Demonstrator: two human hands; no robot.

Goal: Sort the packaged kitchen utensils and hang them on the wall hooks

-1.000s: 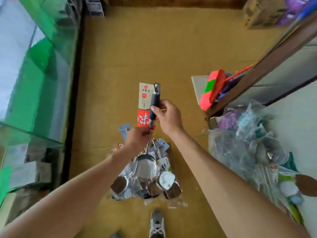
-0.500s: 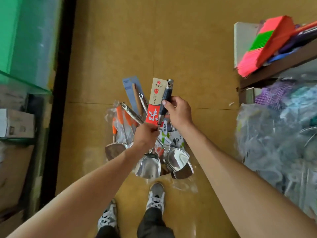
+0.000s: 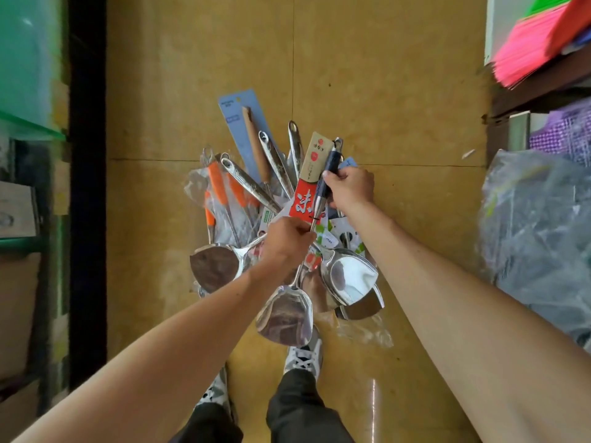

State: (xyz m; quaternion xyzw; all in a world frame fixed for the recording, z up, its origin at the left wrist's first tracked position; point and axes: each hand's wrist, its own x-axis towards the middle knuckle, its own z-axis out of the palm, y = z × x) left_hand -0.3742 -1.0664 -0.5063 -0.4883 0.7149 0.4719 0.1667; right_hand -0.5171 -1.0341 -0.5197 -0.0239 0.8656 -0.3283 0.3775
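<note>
I hold a steel spatula (image 3: 284, 314) with a dark handle and a red-and-tan card label (image 3: 308, 183) above a heap on the floor. My right hand (image 3: 350, 187) grips the dark handle near its top. My left hand (image 3: 287, 243) pinches the metal shaft lower down. Below lies the pile of packaged utensils (image 3: 246, 187): steel spatulas, orange-handled ones in clear wrap, and a wooden-handled one on a blue card (image 3: 241, 123). No wall hooks are in view.
A glass counter (image 3: 28, 65) and a dark strip run along the left. A shelf with pink and green items (image 3: 540, 43) stands at the upper right, and a big clear bag of goods (image 3: 537, 231) sits below it. My shoes (image 3: 303, 359) stand just behind the pile.
The view has tilted down from the far floor onto the pile and my feet. Both hands keep their hold on the labelled spatula, which now hangs lower over the pile.
</note>
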